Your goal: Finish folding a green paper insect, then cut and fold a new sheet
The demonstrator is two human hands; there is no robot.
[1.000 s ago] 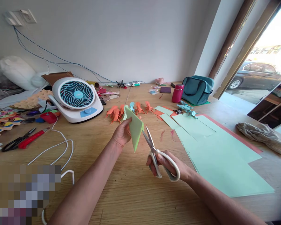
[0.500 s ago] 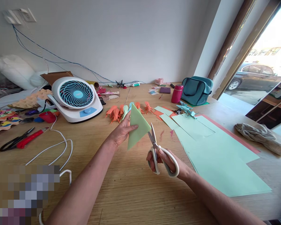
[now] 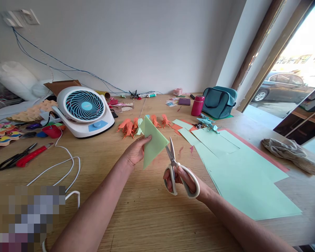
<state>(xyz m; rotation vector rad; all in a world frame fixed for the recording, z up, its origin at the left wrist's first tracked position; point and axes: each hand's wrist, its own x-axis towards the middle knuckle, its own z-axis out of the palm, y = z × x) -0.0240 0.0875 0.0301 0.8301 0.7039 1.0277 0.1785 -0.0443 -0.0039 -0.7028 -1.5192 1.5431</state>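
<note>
A light green sheet of paper (image 3: 155, 145), folded into a triangle, is pinched along its left side by my left hand (image 3: 137, 149), thumb on the front and the other fingers hidden behind. My right hand (image 3: 185, 180) grips a pair of scissors (image 3: 172, 157) with white handles, fingers through the loops. The blades are parted and point up, close to the triangle's right corner; whether they touch it I cannot tell. Behind the folded paper lie several orange folded paper figures (image 3: 128, 128) and a pale green one.
Large mint green sheets (image 3: 248, 185) cover the table's right side, with teal paper figures (image 3: 208, 121) behind them. A pink bottle (image 3: 197, 106) and a teal bag (image 3: 219, 102) stand farther back. At left are a white fan (image 3: 86, 112), black scissors (image 3: 15, 157), a red-handled cutter (image 3: 34, 154) and a white cable.
My left hand's thumb has shifted slightly up and left on the folded paper, toward its edge. The scissors stay parted by the right corner.
</note>
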